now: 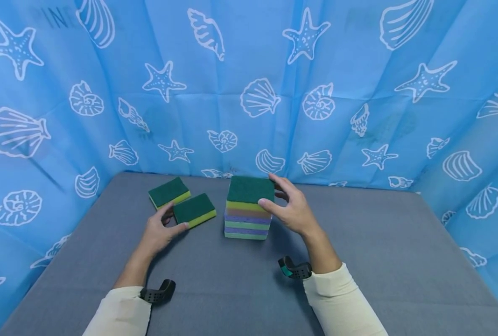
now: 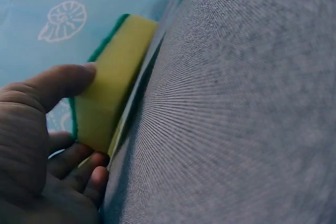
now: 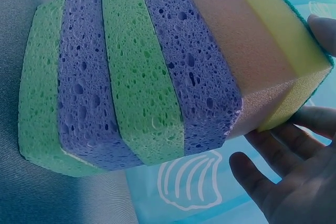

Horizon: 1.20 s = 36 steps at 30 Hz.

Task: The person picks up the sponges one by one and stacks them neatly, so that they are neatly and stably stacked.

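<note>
My left hand point(image 1: 158, 233) pinches a green-and-yellow scouring sponge point(image 1: 195, 210), thumb on its near edge and fingers at its far left side. In the left wrist view that sponge point(image 2: 113, 82) appears slightly raised off the cloth. Just behind it lies another green-and-yellow sponge point(image 1: 169, 192). To the right stands a stack of sponges point(image 1: 247, 226), green and purple layers below, then an orange-pink one. On top is a green-and-yellow sponge point(image 1: 250, 189), which my right hand point(image 1: 292, 207) grips at its right end. Porous sides of the purple sponge point(image 3: 191, 66) show close up.
A grey cloth point(image 1: 358, 242) covers the table. Behind and at both sides hangs a blue curtain point(image 1: 232, 116) with white shells and starfish. Dark bands point(image 1: 295, 268) sit at both wrists, by pale sleeves.
</note>
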Tool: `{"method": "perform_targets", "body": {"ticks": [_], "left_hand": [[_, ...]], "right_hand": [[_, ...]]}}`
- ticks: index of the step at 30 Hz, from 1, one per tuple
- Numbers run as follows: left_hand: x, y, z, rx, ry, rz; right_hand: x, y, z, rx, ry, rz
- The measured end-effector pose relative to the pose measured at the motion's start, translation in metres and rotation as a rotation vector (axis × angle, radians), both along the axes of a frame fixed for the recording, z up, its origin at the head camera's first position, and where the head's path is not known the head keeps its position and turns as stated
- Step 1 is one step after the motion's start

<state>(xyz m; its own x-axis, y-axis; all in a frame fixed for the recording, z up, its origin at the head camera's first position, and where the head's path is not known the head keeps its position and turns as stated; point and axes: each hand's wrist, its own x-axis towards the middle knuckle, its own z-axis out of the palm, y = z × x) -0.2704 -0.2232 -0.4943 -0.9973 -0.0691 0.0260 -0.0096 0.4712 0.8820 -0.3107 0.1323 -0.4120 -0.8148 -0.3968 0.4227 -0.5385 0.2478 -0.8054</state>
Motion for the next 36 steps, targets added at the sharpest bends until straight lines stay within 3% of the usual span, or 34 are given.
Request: {"method": "perform_targets", "body": {"ticks": [8, 20, 27, 36], "left_hand": [[0.006, 0.001, 0.0, 0.074, 0.096, 0.064], [0.009, 0.005, 0.017, 0.123, 0.197, 0.084], [0.026, 0.021, 0.055, 0.171, 0.222, 0.091], [0.016, 0.007, 0.043, 0.256, 0.317, 0.108]], "right_hand": [[0.0, 0.0, 0.0, 0.003, 0.011, 0.003], [0.0, 0.0, 0.0, 0.0, 0.007, 0.011], [0.0, 0.0, -0.001, 0.007, 0.005, 0.008], [0.0, -0.001, 0.0, 0.015, 0.008, -0.002]]}}
